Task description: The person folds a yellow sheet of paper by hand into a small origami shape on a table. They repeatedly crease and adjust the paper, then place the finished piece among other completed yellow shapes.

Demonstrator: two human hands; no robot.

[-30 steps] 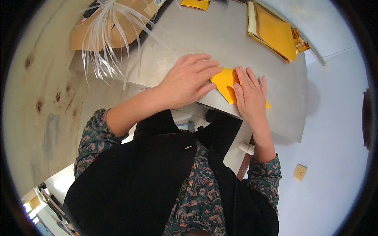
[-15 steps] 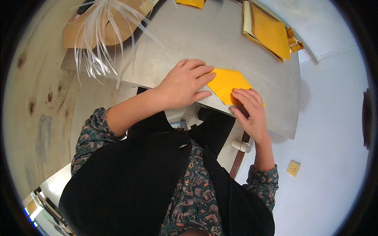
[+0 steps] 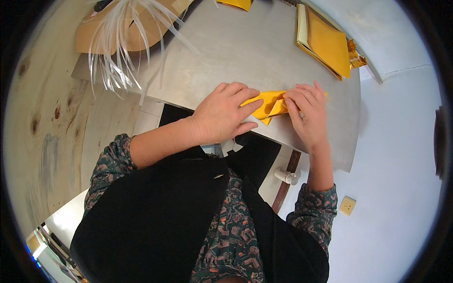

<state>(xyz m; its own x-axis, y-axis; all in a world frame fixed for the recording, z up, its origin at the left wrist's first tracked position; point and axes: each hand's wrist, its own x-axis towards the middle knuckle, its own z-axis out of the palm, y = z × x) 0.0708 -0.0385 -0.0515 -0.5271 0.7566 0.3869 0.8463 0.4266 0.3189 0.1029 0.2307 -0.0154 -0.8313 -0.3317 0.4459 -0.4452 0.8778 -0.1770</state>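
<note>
Both hands, left hand (image 3: 222, 115) and right hand (image 3: 309, 113), press flat, grasping nothing, on folded yellow paper (image 3: 268, 104)

Lighting: even, bright, diffuse daylight is filling the scene; no single source is showing. Shadows: soft, faint ones are falling under the left hand (image 3: 222, 115) and right hand (image 3: 309, 115) on the grey metal table (image 3: 245, 52). Glare: the table is giving off a mild, dull sheen, nothing blown out. Focus: the centre is reading sharp. Distortion: straight edges are bowing strongly outward, and a black circular vignette is closing off the corners.
</note>
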